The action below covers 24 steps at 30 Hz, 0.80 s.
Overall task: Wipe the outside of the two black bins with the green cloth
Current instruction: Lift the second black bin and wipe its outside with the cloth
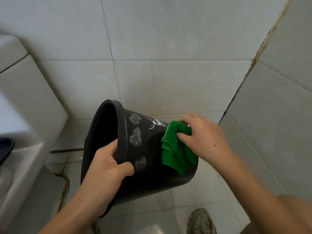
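Note:
A black bin (152, 168) with white drawings on its side is held tipped over in the air, its mouth turned to the left. My left hand (108, 168) grips its rim, thumb on the outside and fingers inside. My right hand (200, 135) holds a bunched green cloth (177, 149) against the bin's outer wall near its base. Only one bin is in view.
A white toilet (25, 115) fills the left side, with a dark object (5, 149) at the left edge. Grey tiled walls meet in a corner (236, 92) at the right. My shoe (200, 222) stands on the tiled floor below.

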### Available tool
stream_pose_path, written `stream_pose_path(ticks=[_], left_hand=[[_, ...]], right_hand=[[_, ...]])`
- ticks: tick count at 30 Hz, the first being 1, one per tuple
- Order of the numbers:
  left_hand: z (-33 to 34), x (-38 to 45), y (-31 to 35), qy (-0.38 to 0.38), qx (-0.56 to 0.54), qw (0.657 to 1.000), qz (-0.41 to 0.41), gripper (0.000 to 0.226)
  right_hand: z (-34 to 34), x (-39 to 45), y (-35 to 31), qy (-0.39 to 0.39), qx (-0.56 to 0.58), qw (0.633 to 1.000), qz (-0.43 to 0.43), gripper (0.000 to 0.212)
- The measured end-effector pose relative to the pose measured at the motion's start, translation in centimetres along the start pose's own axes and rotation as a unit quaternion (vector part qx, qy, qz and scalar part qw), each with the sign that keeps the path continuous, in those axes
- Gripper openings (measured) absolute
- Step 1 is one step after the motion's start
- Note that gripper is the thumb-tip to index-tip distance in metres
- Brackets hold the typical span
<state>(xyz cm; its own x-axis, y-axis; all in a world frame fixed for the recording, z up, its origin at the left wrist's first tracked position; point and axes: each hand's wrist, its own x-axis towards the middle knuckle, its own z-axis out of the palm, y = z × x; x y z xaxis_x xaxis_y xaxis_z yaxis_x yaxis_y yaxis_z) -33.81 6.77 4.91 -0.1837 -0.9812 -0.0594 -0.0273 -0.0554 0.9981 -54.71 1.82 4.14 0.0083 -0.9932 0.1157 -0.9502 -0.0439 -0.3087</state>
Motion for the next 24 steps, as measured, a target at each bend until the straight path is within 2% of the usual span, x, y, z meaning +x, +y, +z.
stream_pose_path(ticks=[3,6,10,13,15,17,18,21,23,24], left_hand=[[0.0,0.1,0.1,0.011,-0.01,1.0,-0.014,0.06],[-0.7,0.3,0.3,0.03,-0.03,0.999,-0.03,0.054],[-1.7,0.7,1.0,0.056,-0.066,0.996,-0.022,0.046],[-2.3,0.6,1.4,0.051,-0.059,0.997,-0.004,0.037],[-2.5,0.7,1.5,0.053,-0.046,0.998,0.004,0.036],[-2.6,0.8,1.5,0.072,-0.028,0.997,0.006,0.047],[-2.7,0.9,1.5,0.085,-0.024,0.996,0.004,0.053],[-3.1,1.0,1.6,0.101,-0.02,0.995,0.003,0.056],[-3.3,1.0,1.7,0.101,-0.023,0.995,0.001,0.055],[-3.4,1.0,1.6,0.101,-0.023,0.995,0.002,0.053]], right_hand=[[-0.2,0.4,1.0,0.002,0.01,1.0,0.023,0.007],[-1.5,1.4,3.4,0.014,0.113,0.987,0.114,0.033],[-3.5,2.0,5.5,0.08,0.271,0.937,0.208,0.042],[-4.0,1.6,5.7,0.046,0.372,0.902,0.212,0.027],[-4.1,1.2,5.5,0.01,0.457,0.866,0.201,0.015],[-4.1,0.8,5.2,-0.011,0.51,0.84,0.187,0.01],[-4.0,0.6,5.0,-0.015,0.52,0.835,0.178,0.009],[-3.1,0.2,4.1,0.008,0.503,0.852,0.144,0.006],[-2.3,0.1,3.5,0.072,0.466,0.872,0.133,0.012],[-2.0,0.1,3.3,0.131,0.416,0.891,0.127,0.02]])
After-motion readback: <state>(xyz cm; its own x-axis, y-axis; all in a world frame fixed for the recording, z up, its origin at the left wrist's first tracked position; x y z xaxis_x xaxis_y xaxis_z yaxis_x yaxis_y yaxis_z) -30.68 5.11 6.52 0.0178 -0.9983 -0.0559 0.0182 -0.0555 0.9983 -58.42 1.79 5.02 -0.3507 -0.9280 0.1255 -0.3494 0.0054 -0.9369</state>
